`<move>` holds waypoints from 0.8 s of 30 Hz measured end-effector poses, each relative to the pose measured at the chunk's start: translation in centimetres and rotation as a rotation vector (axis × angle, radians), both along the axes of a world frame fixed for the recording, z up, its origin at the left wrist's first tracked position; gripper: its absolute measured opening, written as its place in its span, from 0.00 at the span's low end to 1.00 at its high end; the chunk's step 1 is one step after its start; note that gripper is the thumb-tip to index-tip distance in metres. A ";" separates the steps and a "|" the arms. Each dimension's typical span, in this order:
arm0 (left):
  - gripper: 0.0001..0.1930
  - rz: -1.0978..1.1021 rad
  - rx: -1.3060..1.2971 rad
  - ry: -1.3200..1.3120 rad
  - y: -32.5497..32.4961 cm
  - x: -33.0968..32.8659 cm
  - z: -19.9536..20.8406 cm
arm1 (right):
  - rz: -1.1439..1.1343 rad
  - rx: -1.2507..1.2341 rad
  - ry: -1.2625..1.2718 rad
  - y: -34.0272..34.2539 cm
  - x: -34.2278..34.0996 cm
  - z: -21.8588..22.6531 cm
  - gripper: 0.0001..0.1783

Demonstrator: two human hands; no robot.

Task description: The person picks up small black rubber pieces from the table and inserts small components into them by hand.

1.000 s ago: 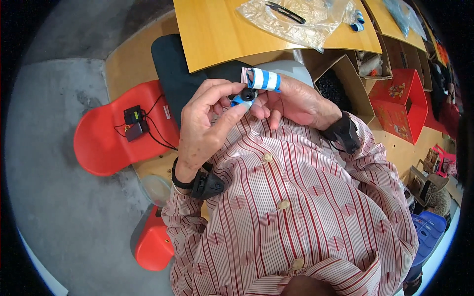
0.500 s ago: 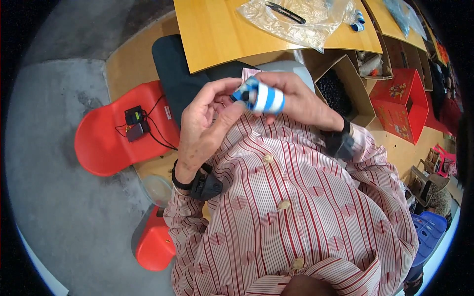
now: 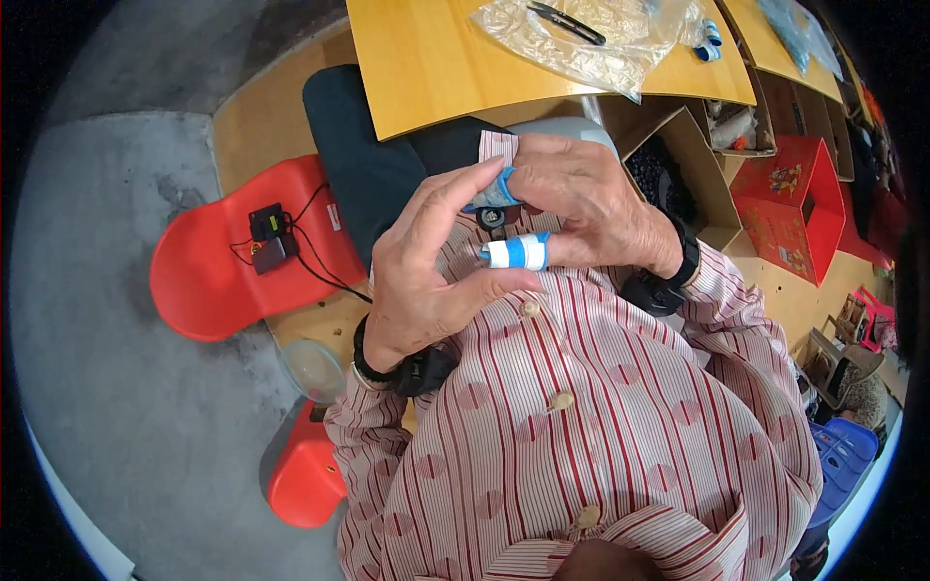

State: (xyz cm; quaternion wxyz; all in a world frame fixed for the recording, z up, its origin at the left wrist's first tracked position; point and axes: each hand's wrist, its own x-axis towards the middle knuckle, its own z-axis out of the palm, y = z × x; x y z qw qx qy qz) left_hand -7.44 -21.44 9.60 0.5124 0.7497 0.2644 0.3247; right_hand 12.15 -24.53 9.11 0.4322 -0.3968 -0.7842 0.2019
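Both hands meet in front of my striped shirt (image 3: 581, 387). Blue-and-white striped wraps cover the thumb (image 3: 518, 254) and a forefinger (image 3: 494, 191) of my right hand (image 3: 591, 198). Between these two wrapped tips shows a small black part (image 3: 492, 219) with a round end; the right hand appears to pinch it. My left hand (image 3: 417, 252) arches around from the other side, thumb and fingers apart. Its forefinger lies against or close to the upper wrap, and its thumb passes just below the lower one. The left hand's other fingers are mostly hidden.
Ahead is a yellow table (image 3: 436, 68) with a clear plastic bag (image 3: 601, 58), black thread snips (image 3: 567, 22) and striped blue-and-white pieces (image 3: 709, 44). A cardboard box (image 3: 712, 198) of small black parts and a red box (image 3: 785, 208) stand right. Left, a red chair (image 3: 208, 261) bears black devices (image 3: 271, 237).
My left thumb and fingers have spread from a closed grip at the black part. The right hand has turned, so its wrapped thumb and finger now show apart with the black part between.
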 end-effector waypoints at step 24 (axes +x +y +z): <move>0.44 -0.065 0.600 -0.003 0.4 0.1 0.7 | 0.062 0.108 0.029 -0.3 -0.4 0.7 0.19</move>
